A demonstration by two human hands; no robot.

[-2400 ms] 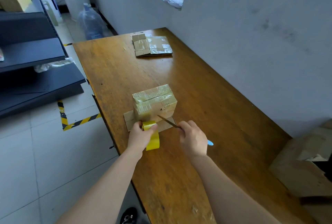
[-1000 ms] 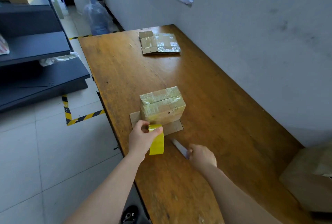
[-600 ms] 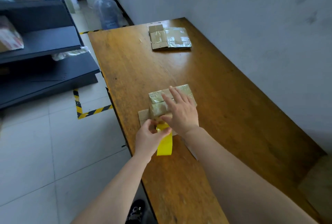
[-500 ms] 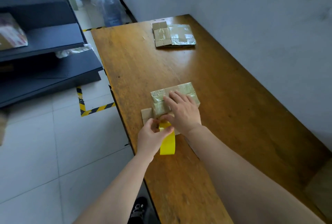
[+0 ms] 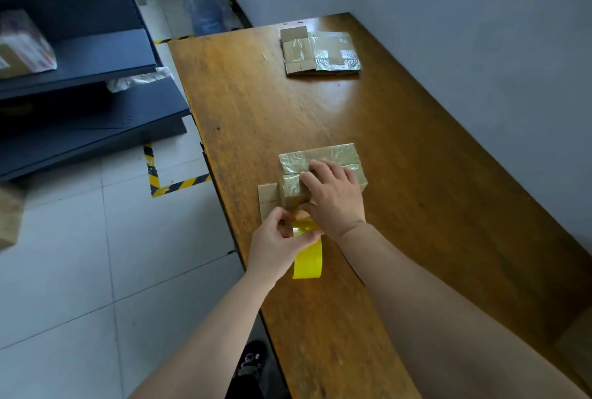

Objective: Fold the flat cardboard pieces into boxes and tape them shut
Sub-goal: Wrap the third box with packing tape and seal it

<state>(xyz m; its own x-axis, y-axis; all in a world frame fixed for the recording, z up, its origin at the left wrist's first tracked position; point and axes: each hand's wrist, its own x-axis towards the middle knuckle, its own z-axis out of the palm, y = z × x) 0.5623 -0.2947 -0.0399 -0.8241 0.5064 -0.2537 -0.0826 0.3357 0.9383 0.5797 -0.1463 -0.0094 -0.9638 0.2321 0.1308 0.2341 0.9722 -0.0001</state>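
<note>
The tape-wrapped brown cardboard box [image 5: 333, 153] lies just beyond the 2 hands, long axis left-right. The right hand [image 5: 334, 198] presses flat on top; the left hand [image 5: 275, 248] pinches the yellow tape roll [image 5: 308, 263] at its near face.

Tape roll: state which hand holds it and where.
The left hand pinches the yellow tape roll by its upper rim; the right hand only rests on the taped box.

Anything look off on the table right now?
Only minor: the box sits on a flat cardboard piece that pokes out from under it toward the table edge, and its tape looks wrinkled. Nothing spilled.
</note>
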